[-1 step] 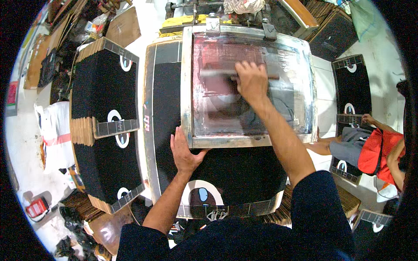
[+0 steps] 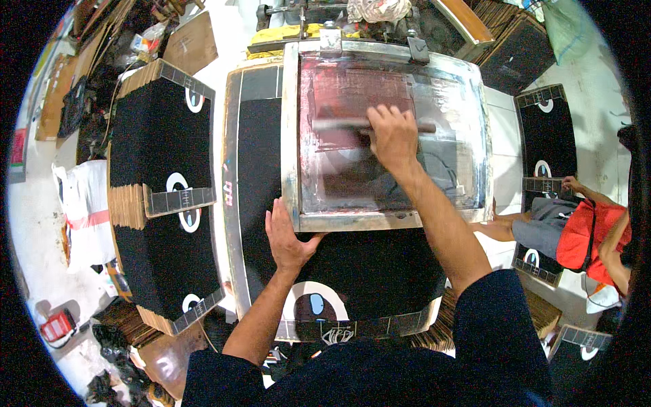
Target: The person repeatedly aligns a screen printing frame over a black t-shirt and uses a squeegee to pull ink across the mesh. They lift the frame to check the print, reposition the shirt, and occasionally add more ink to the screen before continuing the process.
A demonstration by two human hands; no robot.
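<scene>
A screen-printing frame [image 2: 359, 222] with pale, worn edges lies over a black printed board [image 2: 386, 271]. Its mesh [image 2: 441, 163] is see-through, with a reddish smear on the left half. My right hand [image 2: 393, 139] is closed over the bar of a squeegee [image 2: 346, 124], which lies across the upper part of the mesh and is blurred by motion. My left hand [image 2: 288, 241] rests with fingers stretched and thumb spread against the frame's near left corner. Below the frame, the board shows a white ring with a blue-and-brown eye shape.
Stacks of black printed cardboard [image 2: 163, 136] stand on the left. Metal hinge clamps [image 2: 331, 39] hold the frame's far edge. On the right, another person in a red top [image 2: 590, 230] has a hand on more black boards [image 2: 548, 136]. A white sack [image 2: 85, 217] lies far left.
The squeegee and my right hand have shifted slightly toward me over the mesh. My left hand stays at the frame's corner.
</scene>
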